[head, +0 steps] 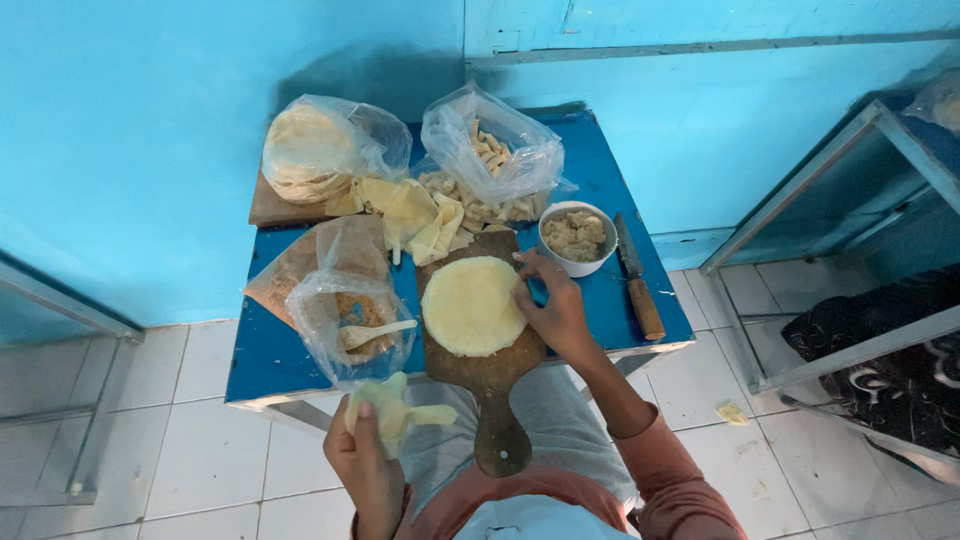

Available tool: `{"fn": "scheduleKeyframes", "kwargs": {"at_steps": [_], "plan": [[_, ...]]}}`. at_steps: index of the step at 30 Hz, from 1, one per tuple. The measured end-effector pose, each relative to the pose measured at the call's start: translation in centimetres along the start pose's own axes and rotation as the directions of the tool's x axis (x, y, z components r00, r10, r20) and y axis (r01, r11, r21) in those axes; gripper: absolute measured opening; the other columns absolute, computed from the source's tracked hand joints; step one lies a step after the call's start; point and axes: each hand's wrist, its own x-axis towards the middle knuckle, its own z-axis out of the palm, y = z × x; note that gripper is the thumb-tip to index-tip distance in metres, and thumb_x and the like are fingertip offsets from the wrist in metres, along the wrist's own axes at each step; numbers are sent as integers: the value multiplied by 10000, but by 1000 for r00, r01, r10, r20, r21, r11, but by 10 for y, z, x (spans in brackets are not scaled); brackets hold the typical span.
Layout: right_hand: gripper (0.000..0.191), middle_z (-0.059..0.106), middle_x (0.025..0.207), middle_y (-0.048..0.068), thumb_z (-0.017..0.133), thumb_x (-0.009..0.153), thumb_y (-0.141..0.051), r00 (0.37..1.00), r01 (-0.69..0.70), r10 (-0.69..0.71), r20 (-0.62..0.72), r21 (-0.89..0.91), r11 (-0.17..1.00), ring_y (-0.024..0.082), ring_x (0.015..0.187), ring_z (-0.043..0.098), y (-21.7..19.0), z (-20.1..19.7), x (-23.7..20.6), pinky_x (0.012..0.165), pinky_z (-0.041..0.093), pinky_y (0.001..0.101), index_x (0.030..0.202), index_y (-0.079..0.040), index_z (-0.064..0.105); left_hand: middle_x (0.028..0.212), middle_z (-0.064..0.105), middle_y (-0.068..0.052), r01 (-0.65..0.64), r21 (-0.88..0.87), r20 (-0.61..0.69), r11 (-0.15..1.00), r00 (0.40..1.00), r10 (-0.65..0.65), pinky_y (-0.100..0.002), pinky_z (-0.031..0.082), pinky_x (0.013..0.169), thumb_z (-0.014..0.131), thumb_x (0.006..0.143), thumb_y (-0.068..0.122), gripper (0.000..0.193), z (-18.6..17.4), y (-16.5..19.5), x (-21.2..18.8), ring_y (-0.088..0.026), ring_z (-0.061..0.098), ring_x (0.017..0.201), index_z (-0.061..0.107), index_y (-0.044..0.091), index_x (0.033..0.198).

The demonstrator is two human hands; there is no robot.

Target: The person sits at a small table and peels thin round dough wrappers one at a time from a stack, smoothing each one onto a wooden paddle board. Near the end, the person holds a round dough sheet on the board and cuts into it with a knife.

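Turquoise walls, white tile floor, small blue table [600,200] seen from above. Left hand [365,455] off the table's near edge at 6 o'clock, grip closed around a folded pale dough piece [392,410]. Right hand [552,305] fingers spread loose, grip holding nothing, fingertips touching the 3 o'clock edge of the round flat dough disc [472,306]. Disc lies flat on a wooden paddle board [490,380], handle pointing to 6 o'clock over the lap. White bowl [577,238] of filling just at 1 o'clock from the disc; knife [638,280] with wooden handle at 3 o'clock of the bowl. Plastic bag with crumbs and a spoon [340,315] at 9 o'clock of the board. Bag of stacked flatbreads [320,150] and bag of cut pieces [490,160] at 12 o'clock, loose dough scraps [410,212] between them.
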Motion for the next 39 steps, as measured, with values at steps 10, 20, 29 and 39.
{"fn": "scheduleKeyframes", "kwargs": {"at_steps": [10,20,29,39], "plan": [[632,679,1167,125,803,798,-55,993,67,-63,103,-36,997,270,1083,668,-34,-9,3,925,544,369,1390,-69,581,926,710,-34,72,271,208,960,969,-131,-243,500,758,691,920,92,243,19,18,16,-90,624,851,684,-27,1131],[748,652,1098,52,803,806,72,783,-578,29,621,710,402,139,1018,650,-53,-34,-6,832,555,295,1475,-67,499,839,697,2,-69,383,670,921,708,-225,-215,491,668,748,929,119,186,79,35,63,-32,620,783,680,0,1054],[554,692,967,66,755,853,154,948,-307,111,299,760,572,126,950,677,-44,-50,-7,776,569,278,1352,-26,594,615,590,-44,-223,595,496,772,858,-134,-227,389,493,840,832,133,251,90,44,70,-46,485,528,739,3,1021],[561,740,869,49,769,862,37,933,-250,115,342,382,890,84,811,698,-5,-4,52,714,579,250,1376,-91,584,704,673,-141,-396,668,471,630,880,53,-330,496,551,795,814,46,306,102,-18,119,-206,635,584,673,-9,1089]]}}
